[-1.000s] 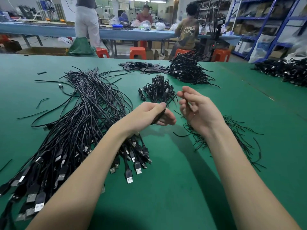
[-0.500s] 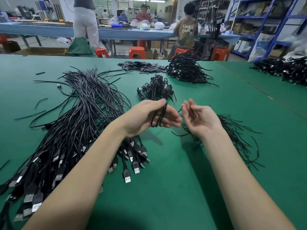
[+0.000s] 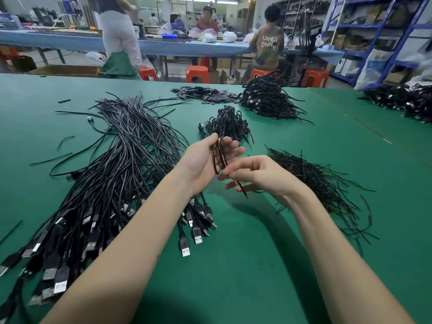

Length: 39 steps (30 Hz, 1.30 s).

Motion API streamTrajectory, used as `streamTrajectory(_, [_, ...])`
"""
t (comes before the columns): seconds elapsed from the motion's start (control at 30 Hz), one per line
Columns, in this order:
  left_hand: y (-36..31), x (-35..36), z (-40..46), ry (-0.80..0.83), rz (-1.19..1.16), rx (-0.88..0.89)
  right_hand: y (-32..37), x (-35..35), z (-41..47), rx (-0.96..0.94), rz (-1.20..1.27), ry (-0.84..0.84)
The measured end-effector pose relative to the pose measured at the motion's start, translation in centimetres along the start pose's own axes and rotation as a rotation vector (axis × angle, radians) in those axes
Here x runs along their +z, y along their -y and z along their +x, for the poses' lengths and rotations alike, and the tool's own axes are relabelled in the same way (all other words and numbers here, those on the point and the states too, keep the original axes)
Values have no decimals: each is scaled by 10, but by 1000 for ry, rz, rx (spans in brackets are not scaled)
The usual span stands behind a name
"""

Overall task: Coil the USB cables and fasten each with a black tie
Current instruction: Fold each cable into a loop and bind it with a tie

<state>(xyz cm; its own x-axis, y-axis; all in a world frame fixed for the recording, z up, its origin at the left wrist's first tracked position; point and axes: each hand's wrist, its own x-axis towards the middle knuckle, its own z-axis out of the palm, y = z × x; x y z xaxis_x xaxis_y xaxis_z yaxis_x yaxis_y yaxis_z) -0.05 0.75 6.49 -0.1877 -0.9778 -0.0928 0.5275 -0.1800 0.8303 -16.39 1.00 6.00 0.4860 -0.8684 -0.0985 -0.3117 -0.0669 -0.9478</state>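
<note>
Head view: left hand (image 3: 205, 162) raised above the green worktop (image 3: 245, 265), palm up, thumb and fingers (image 3: 230, 146) gripping a coiled USB cable (image 3: 218, 157). Coil a narrow loop, long axis running near to far, far end up by the fingertips, near end hanging off the heel of the palm. Right hand (image 3: 261, 176) just right of and slightly nearer than the coil, fingers curled, pinching a black tie (image 3: 242, 189) whose free end pointed down and toward the near right. Tie's upper end touching or almost touching the coil's near end; exact contact hard to tell. Judged: tie lay crosswise to the coil's long axis, so wrapping round the middle of the loop looked to be the coming move, right hand being the nearer one to do it. Loose ties heaped (image 3: 313, 178) on the right, uncoiled cables (image 3: 112, 174) spread on the left with plugs pointing near, finished bundles (image 3: 228, 123) just beyond the hands, and a larger pile (image 3: 268, 99) farther off.
</note>
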Motion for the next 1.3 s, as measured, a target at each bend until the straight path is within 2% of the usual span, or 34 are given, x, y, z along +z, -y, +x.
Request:
streamTrajectory(0.1, [5,2,3,-24,-89,5,-11,-5,2,76,-12,-30])
streamTrajectory(0.17, [3,-1,2,62,-179,-26,-11,-13,3,86,184,-113])
streamTrajectory(0.23, [2,-3,-1,186,-225,-86,-7,-17,2,38,345,-74])
streamTrajectory(0.3, [2,-3,-4,247,-213,-131,-5,-16,3,-11,333,-84])
streamTrajectory(0.33, [3,-3,-4,227,-189,-137,-4,-15,4,-28,249,-167])
streamTrajectory(0.4, [6,-1,-1,115,-107,-96,-5,-15,5,-57,82,-347])
streamTrajectory(0.5, [10,4,5,-34,78,32,-4,-13,4,-53,45,-351])
streamTrajectory(0.57, [12,6,7,-48,201,108,-3,-10,5,-86,73,-410])
streamTrajectory(0.63, [15,3,10,-49,418,191,-1,-7,8,-134,116,-491])
streamTrajectory(0.83, [26,-6,11,-114,982,298,1,2,13,-191,230,-512])
streamTrajectory(1.0, [29,1,5,21,776,247,-5,4,15,-161,242,-559])
streamTrajectory(1.2, [27,-1,5,-95,1089,299,1,5,12,-189,213,-508])
streamTrajectory(1.3, [29,5,3,-87,1224,354,4,4,13,-185,163,-534])
